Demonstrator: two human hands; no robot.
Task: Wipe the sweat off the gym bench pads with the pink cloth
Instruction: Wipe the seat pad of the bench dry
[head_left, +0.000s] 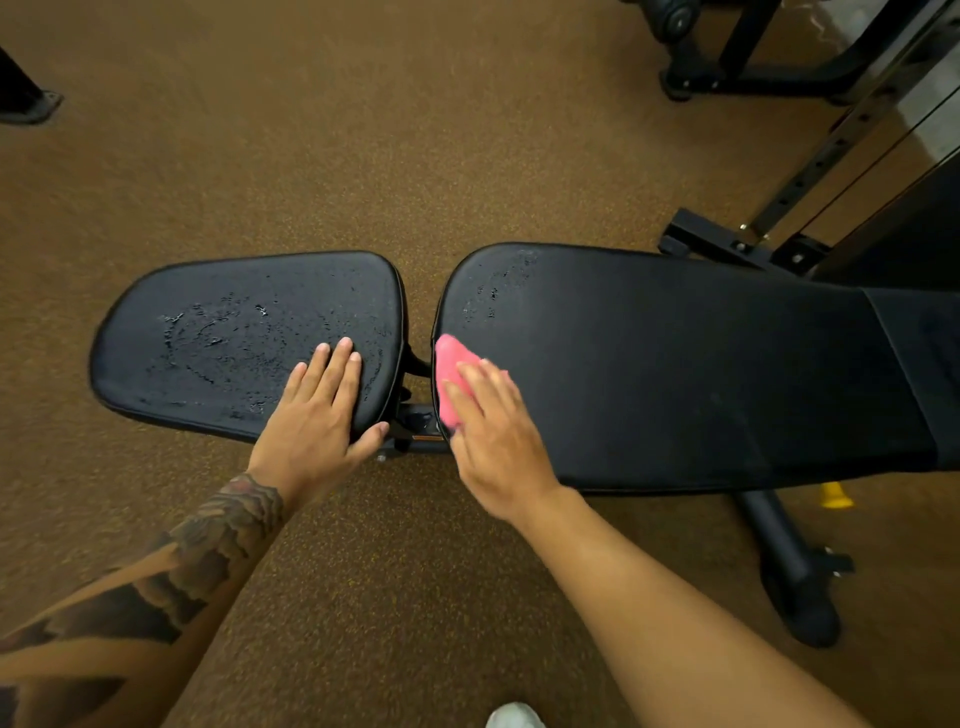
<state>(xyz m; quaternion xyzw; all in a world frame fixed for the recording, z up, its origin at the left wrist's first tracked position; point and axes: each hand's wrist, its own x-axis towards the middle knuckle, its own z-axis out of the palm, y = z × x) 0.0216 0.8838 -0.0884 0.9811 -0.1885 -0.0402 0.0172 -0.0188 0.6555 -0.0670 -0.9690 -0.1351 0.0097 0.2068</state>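
Observation:
A black gym bench lies across the view in two pads. The seat pad (208, 322) on the left is beaded with sweat droplets over most of its top. The long back pad (675, 364) on the right has a few droplets near its far left corner and looks dry elsewhere. My left hand (317, 410) rests flat on the seat pad's near right corner, fingers straight. My right hand (493, 431) presses the pink cloth (451, 371) onto the back pad's left edge, fingers laid over it; the hand is slightly blurred.
Brown speckled rubber floor (363, 130) surrounds the bench. A black rack frame (810, 171) with a perforated upright stands at the back right. The bench's black leg (784, 561) and a yellow knob (834, 496) sit under the back pad. A white shoe tip (514, 717) shows at the bottom edge.

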